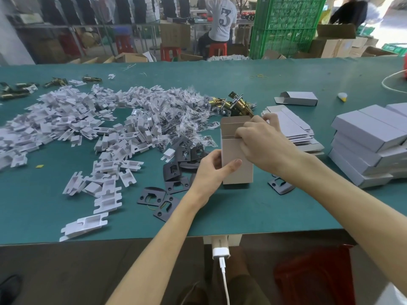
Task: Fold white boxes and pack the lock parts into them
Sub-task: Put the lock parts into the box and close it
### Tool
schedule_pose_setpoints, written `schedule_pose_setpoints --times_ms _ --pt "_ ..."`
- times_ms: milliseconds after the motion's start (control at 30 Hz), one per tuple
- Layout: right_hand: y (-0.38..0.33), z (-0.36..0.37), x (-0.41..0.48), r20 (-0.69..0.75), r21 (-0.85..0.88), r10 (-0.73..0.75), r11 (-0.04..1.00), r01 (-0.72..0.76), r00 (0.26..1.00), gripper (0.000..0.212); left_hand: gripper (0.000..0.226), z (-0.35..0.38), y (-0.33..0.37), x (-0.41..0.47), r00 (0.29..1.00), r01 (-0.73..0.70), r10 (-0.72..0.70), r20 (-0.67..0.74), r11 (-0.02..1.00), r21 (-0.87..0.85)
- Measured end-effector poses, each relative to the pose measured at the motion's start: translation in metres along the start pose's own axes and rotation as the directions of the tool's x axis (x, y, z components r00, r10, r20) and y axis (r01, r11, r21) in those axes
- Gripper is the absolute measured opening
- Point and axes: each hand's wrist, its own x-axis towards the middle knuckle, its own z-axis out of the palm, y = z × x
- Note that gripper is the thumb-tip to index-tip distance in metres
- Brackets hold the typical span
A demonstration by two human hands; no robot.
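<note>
I have one white box (236, 166) standing on end between my hands, its open mouth upward. My left hand (209, 168) grips its lower part, thumb across the near face and fingers round the back. My right hand (262, 139) is at the mouth, fingers curled over the rim on a side flap; whether it is pinching or only pressing the flap I cannot tell. To do this well, I judge I should hold the body square with the left hand so the walls don't skew. Then I would fold the small side flaps in flat before bringing down the tall tuck flap (233, 122) on the far side, creasing along the score lines rather than crushing the card. Just beyond my right hand lie the flat blanks (295, 130), and further out to its right the finished boxes (363, 142) are stacked. Brass latch parts (237, 103) lie just past the box, and black strike plates (174, 186) are scattered beside and under my left hand. Screw bags (185, 111) and a wide heap of white plastic inserts (88, 126) spread away to its left. All of it sits on a green mat (264, 212), with a charger (221, 253) plugged in at the near edge. Far ahead, a person (221, 18) sits on a red stool beside a green crate (286, 25) and cartons.
</note>
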Motion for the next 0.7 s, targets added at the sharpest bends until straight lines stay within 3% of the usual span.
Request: schedule_pose_setpoints --times_ms 700 --pt "-0.005 0.003 -0.012 -0.093 -0.027 -0.012 1.000 0.010 0.996 0.024 0.044 -0.002 -0.003 0.000 1.000 -0.008 0.009 -0.006 0.999 0.054"
